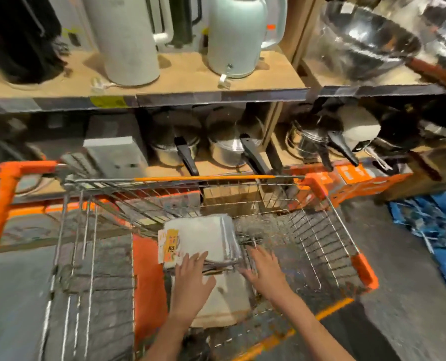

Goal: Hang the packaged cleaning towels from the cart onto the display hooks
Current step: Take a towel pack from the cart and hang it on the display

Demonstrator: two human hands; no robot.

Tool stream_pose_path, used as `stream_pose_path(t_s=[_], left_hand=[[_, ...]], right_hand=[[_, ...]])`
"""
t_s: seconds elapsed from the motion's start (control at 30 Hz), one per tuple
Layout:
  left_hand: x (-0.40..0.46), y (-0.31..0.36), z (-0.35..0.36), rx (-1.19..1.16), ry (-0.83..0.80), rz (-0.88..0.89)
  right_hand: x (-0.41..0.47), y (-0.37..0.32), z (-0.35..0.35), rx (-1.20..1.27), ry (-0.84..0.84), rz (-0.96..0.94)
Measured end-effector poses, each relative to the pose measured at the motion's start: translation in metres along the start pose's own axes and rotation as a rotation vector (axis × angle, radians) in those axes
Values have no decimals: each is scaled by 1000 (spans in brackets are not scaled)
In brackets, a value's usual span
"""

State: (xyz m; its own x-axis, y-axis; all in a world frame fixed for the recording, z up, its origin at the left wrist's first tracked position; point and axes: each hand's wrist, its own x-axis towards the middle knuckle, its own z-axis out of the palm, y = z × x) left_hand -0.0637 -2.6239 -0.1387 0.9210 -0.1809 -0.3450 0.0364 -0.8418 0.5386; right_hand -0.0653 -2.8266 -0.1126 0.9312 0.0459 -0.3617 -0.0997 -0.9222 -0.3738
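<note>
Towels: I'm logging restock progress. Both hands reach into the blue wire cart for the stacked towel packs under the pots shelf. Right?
Not quite. The head view shows the cart has orange trim, not blue. The rest holds: left hand and right hand reach into it for the towel packs, under the pots shelf.

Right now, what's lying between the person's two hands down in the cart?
In the head view, the left hand rests on the pack of towels; the stack's edge and bare wire cart floor lie between it and the right hand.

both hands (194,273) (264,267) outstretched, fingers straight
</note>
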Motion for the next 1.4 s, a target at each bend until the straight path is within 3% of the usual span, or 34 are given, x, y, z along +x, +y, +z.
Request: stream_pose_path(t_s=[0.53, 1.03, 1.4], left_hand=[[34, -69, 119, -160, 96, -457], [34, -119, 185, -249, 200, -618], [24, -120, 192, -313, 250, -745]], right_hand=[[102, 32, 163, 59, -535, -316], [152, 50, 269, 53, -572, -233], [166, 45, 284, 201, -689, -98]])
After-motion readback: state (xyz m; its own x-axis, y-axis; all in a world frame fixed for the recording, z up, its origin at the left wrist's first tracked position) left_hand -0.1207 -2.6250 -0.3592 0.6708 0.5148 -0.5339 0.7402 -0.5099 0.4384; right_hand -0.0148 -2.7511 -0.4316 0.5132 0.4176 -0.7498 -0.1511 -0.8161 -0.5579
